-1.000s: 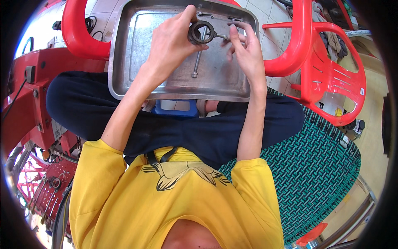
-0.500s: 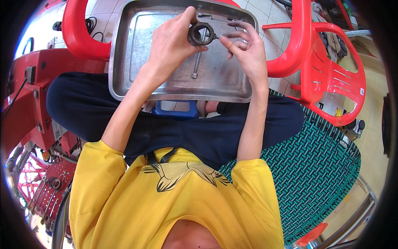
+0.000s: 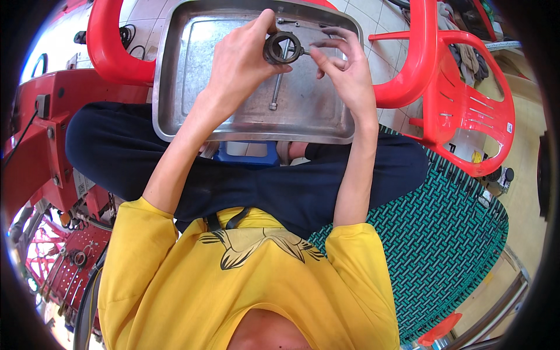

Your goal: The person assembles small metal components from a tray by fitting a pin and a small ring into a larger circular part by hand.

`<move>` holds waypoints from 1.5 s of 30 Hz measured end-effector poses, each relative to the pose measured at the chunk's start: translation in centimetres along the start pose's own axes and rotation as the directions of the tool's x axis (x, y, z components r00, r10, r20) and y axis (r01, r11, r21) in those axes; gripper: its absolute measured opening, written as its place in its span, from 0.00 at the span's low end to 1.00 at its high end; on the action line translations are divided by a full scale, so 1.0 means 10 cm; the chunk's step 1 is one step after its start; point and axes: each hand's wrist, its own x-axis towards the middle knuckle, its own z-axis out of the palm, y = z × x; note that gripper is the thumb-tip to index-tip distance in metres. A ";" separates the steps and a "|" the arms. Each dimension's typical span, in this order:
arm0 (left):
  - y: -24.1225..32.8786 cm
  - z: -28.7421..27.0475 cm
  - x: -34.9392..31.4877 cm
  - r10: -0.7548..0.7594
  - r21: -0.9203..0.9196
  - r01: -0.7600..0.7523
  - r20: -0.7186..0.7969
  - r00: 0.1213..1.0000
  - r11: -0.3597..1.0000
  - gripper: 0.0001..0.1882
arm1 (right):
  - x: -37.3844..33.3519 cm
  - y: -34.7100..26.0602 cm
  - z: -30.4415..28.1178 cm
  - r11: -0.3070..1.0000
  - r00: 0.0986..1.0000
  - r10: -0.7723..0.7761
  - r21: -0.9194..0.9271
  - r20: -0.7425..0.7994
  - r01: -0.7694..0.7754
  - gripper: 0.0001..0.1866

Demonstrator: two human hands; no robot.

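My left hand (image 3: 242,64) holds a dark metal ring (image 3: 282,48), like a bearing, between thumb and fingers above a steel tray (image 3: 181,87). My right hand (image 3: 345,73) is beside it, its fingertips pinching a small thin metal part (image 3: 305,52) against the ring's right side. A long bolt (image 3: 275,88) lies in the tray below the ring. Small metal pieces (image 3: 287,22) lie at the tray's far edge.
The tray rests on my lap over dark trousers. Red plastic chairs stand at the upper left (image 3: 111,46) and right (image 3: 466,99). A green woven seat (image 3: 455,233) lies to the right. A red machine frame (image 3: 41,146) and a tool board (image 3: 64,274) are on the left.
My right hand has drawn closer to the ring, its fingertips now at the ring's right side. The left hand keeps the ring almost still.
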 end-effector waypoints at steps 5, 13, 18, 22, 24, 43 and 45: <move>0.01 -0.02 -0.01 -0.001 -0.013 0.001 0.009 1.000 1.000 0.32 | 0.05 -0.01 -0.09 0.975 0.971 0.223 -0.017 0.088 -0.222 0.24; 0.02 -0.03 0.00 -0.006 -0.019 0.006 0.017 1.000 1.000 0.32 | 0.05 -0.01 -0.07 0.988 0.986 0.151 0.009 0.075 -0.152 0.26; 0.00 -0.01 0.00 0.020 -0.041 -0.020 -0.006 1.000 0.999 0.32 | 0.01 0.00 0.01 0.999 1.000 -0.007 0.046 -0.010 0.008 0.25; 0.01 -0.01 0.00 0.010 -0.028 -0.010 0.008 1.000 1.000 0.32 | 0.03 -0.05 -0.03 0.991 0.991 0.131 0.012 0.013 -0.131 0.25; 0.01 -0.01 0.00 0.008 -0.039 -0.008 0.009 1.000 0.999 0.31 | 0.02 -0.04 -0.02 0.997 0.997 0.077 -0.028 -0.005 -0.077 0.24; -0.02 0.01 -0.01 0.046 -0.055 -0.047 -0.010 0.999 0.997 0.32 | -0.02 -0.01 -0.01 0.998 1.000 -0.004 -0.062 0.000 0.004 0.28; -0.03 0.00 -0.01 0.038 -0.062 -0.038 0.000 0.999 0.997 0.32 | -0.02 0.00 -0.01 0.994 0.999 -0.034 -0.100 0.029 0.036 0.29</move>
